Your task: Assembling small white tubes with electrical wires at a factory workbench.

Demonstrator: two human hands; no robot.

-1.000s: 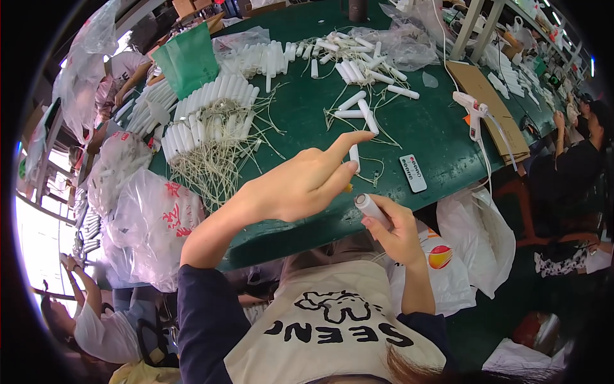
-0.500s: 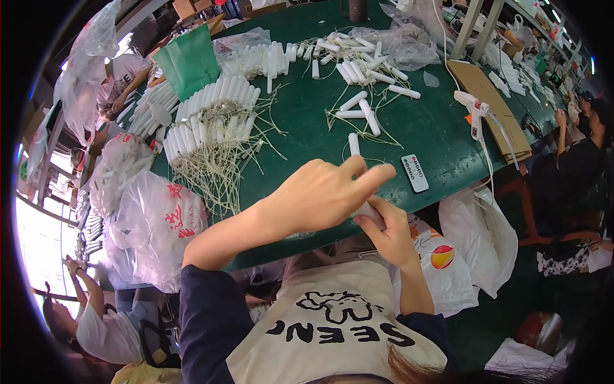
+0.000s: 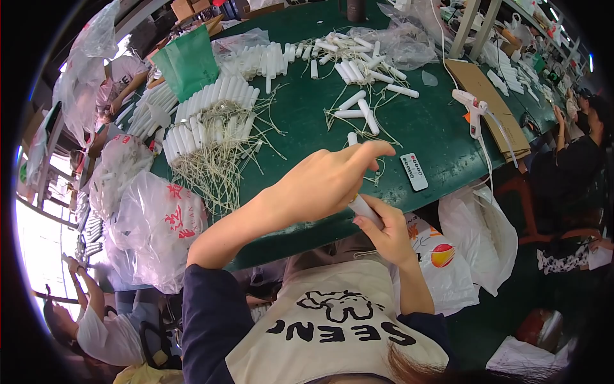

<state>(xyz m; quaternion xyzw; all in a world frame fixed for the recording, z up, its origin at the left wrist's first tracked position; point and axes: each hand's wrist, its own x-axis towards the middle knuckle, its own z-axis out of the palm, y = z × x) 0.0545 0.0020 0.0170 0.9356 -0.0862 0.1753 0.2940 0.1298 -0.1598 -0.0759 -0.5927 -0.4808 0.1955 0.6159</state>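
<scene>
My right hand [image 3: 391,235] grips a white tube [image 3: 366,210] just past the table's near edge, its thumb along the near side. At the tube's upper end is my left hand [image 3: 320,187], its index finger bent over and the other fingers curled in. Whatever those fingers pinch is hidden behind the hand; a small yellowish spot shows at the tube's end. Just beyond my left hand lies another white tube [image 3: 352,138], partly covered by it. A white remote control [image 3: 414,171] rests to the right on the green table [image 3: 300,137].
Rows of white tubes [image 3: 217,96] with tangled thin wires [image 3: 214,176] lie at left, and a looser pile [image 3: 358,67] farther back. A hot glue gun [image 3: 470,105] and cardboard [image 3: 489,109] are at right. Plastic bags [image 3: 157,224] hang by the table's edge. Other people sit nearby.
My left hand has turned and its raised fingers have come together, with the index now bent over. More of the tube in my right hand shows.
</scene>
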